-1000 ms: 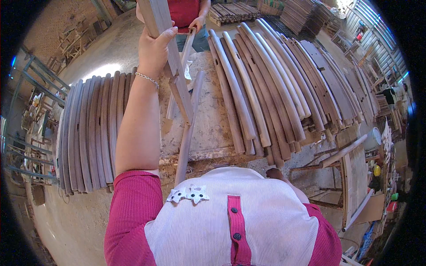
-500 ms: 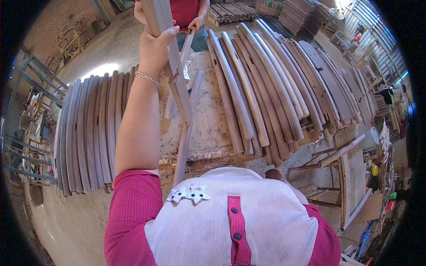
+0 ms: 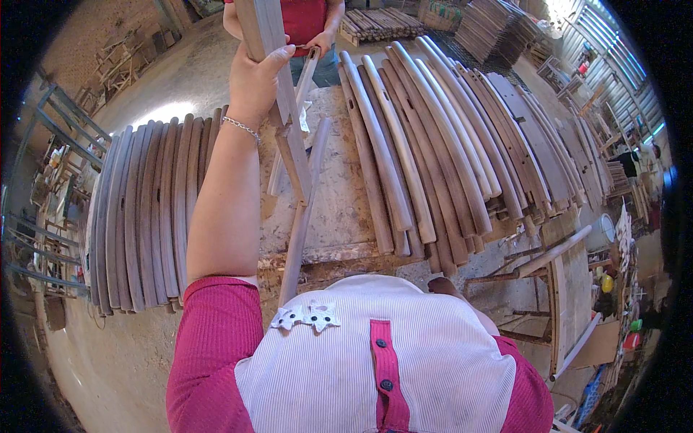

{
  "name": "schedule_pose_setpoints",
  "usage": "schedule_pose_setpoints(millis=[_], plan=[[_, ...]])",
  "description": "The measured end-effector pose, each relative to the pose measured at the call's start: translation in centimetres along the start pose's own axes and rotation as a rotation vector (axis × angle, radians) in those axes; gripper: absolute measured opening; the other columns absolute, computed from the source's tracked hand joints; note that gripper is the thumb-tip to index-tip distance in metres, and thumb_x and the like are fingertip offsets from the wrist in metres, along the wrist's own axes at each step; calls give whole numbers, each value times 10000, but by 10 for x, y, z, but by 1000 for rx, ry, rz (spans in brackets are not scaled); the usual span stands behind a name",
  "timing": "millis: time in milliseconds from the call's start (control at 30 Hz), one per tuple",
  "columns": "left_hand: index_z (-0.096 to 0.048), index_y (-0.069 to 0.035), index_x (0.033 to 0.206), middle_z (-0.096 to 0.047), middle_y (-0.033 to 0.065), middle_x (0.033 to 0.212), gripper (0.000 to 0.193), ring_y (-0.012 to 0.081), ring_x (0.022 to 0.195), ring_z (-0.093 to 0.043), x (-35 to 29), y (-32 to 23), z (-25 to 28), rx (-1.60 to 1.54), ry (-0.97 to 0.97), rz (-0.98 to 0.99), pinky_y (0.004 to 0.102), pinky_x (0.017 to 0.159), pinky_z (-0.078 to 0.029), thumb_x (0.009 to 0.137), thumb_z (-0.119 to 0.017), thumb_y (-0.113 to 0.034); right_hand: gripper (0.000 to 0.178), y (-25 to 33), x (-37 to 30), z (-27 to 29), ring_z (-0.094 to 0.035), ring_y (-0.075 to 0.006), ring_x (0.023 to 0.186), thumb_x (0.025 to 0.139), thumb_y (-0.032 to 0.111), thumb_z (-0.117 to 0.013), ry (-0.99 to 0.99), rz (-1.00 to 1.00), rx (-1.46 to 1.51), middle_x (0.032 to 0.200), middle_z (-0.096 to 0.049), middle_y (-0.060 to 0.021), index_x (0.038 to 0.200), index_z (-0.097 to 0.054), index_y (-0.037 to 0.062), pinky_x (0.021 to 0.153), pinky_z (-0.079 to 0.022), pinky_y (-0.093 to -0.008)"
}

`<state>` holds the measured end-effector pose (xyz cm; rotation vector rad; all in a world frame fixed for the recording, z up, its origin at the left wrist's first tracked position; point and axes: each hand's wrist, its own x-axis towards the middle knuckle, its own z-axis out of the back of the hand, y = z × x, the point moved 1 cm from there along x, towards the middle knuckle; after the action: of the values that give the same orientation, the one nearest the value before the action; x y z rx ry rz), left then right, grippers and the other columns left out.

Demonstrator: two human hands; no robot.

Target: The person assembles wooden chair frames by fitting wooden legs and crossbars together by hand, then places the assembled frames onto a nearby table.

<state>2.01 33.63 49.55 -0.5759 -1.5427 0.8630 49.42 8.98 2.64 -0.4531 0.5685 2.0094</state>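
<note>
My left hand [image 3: 254,79], arm stretched forward, is closed round a wooden beam [image 3: 291,151] held up at a slant over the table. The beam has a notch partway down, and its top runs out of view. Below it, a long narrow wooden strip [image 3: 297,245] lies across the table toward my body. My right hand [image 3: 442,286] is low beside the apron, in shadow and mostly hidden, near the ends of the stacked slats; its fingers do not show. Across the table, another person's hand [image 3: 322,43] grips a slotted wooden piece [image 3: 307,72].
Curved wooden slats [image 3: 415,137] are stacked on the right of the worn table [image 3: 339,231]; another row of slats [image 3: 144,209] stands at the left. A wooden frame [image 3: 567,303] and a white bucket [image 3: 601,231] are at the right. More timber [image 3: 382,25] is piled at the back.
Very little differs. The view has shifted slightly, and my left hand still holds the beam in nearly the same place.
</note>
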Motion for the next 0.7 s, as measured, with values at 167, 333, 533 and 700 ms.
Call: schedule_pose_setpoints(millis=[167, 333, 533, 700], plan=[[-587, 4, 981, -636, 79, 894, 319, 146, 835, -589, -4, -2, 7, 56, -11, 35, 272, 758, -447, 745, -673, -192, 276, 22, 12, 35, -612, -293, 814, 671, 252, -703, -10, 275, -126, 825, -626, -113, 824, -605, 44, 694, -480, -423], [-582, 2, 980, -630, 76, 898, 318, 145, 839, -580, -4, -7, 5, 26, -25, 1, 276, 761, -442, 743, -670, -192, 369, 33, 7, 73, -608, -160, 780, 817, 342, -611, 496, -1, 817, 867, -649, -56, 1049, -598, 55, 692, -499, -315], [-565, -4, 995, -617, 63, 897, 307, 131, 839, -568, -6, -15, 4, 126, -39, 54, 273, 756, -445, 750, -658, -163, 345, 134, 30, 334, -620, -196, 831, 863, 234, -567, 55, 332, 1463, 916, -637, -105, 1140, -529, 30, 754, -504, -337], [-537, -2, 1024, -607, 60, 919, 334, 135, 837, -566, -4, -10, -6, -21, 7, 76, 276, 752, -448, 735, -666, -108, 550, 115, 154, 428, -494, -150, 667, 833, 307, -603, -666, 135, 1640, 879, -522, -63, 1269, -382, 57, 602, -431, -306]])
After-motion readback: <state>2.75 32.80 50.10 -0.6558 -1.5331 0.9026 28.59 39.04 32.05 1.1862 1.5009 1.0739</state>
